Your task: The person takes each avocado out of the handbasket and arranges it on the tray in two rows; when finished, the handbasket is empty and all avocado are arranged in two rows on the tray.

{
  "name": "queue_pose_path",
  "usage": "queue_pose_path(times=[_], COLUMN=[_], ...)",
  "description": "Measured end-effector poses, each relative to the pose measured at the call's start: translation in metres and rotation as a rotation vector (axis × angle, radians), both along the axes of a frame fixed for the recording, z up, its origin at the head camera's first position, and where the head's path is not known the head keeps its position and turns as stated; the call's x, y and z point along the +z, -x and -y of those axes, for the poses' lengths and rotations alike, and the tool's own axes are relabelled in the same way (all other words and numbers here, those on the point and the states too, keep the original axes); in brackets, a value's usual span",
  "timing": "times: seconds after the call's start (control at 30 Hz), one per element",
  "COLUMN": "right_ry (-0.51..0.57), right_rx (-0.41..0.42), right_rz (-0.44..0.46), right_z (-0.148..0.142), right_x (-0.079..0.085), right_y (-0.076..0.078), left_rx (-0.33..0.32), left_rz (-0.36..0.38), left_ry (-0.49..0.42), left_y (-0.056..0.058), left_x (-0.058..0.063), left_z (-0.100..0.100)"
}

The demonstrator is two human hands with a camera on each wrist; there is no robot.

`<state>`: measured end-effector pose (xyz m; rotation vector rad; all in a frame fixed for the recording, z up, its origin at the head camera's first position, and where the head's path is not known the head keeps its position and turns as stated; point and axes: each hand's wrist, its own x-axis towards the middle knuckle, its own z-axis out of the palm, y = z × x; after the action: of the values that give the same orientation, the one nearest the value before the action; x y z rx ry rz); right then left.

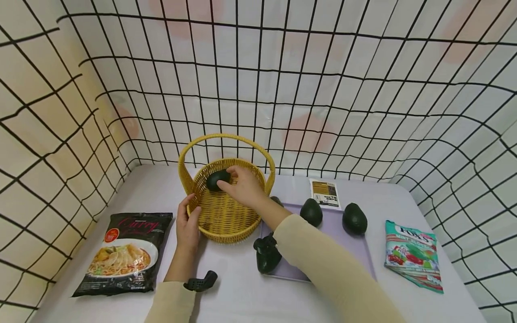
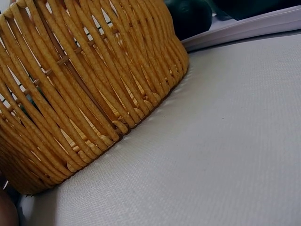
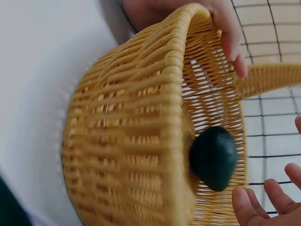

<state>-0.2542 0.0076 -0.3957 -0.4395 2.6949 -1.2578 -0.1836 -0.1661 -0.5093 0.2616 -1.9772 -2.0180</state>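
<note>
A yellow wicker basket (image 1: 222,220) with a tall arched handle stands at the table's back, left of centre. My left hand (image 1: 187,231) grips its left rim, fingers bent over the edge, as the right wrist view also shows. Inside lies a dark green avocado (image 1: 216,180), against the back left wall. My right hand (image 1: 247,187) is over the basket beside this avocado. In the right wrist view the fingers (image 3: 277,197) of that hand are spread and apart from the avocado (image 3: 214,157). The left wrist view is mostly filled by the basket's woven side (image 2: 94,84).
A lilac tray (image 1: 339,240) with several avocados (image 1: 354,219) stands right of the basket, partly behind my right sleeve. A white-and-brown packet (image 1: 325,194) lies behind it. A black noodle bag (image 1: 125,253) is at left, a teal candy bag (image 1: 414,255) at right. Black wire mesh (image 1: 258,72) surrounds the table.
</note>
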Motion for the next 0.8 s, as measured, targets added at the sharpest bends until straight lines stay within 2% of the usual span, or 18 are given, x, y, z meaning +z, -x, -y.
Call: queue_pose_path(times=[0.2,0.33,0.5,0.8], right_ry=[0.055,0.06,0.055,0.091], right_rx=[-0.048,-0.071,-0.116,-0.164], right_rz=[0.069,0.081,0.083,0.139], right_z=[0.018,0.025,0.03,0.037], right_x=[-0.02,-0.033,-0.04,-0.05], right_y=[0.01,0.013,0.015,0.017], left_rx=[0.008,0.017,0.019,0.018], left_rz=[-0.011,-0.028,-0.021,-0.016], left_ry=[-0.028,-0.039,-0.035,-0.029], left_y=[0.001,0.003,0.004,0.003], left_x=[0.001,0.001,0.001,-0.002], left_z=[0.001,0.0,0.0,0.002])
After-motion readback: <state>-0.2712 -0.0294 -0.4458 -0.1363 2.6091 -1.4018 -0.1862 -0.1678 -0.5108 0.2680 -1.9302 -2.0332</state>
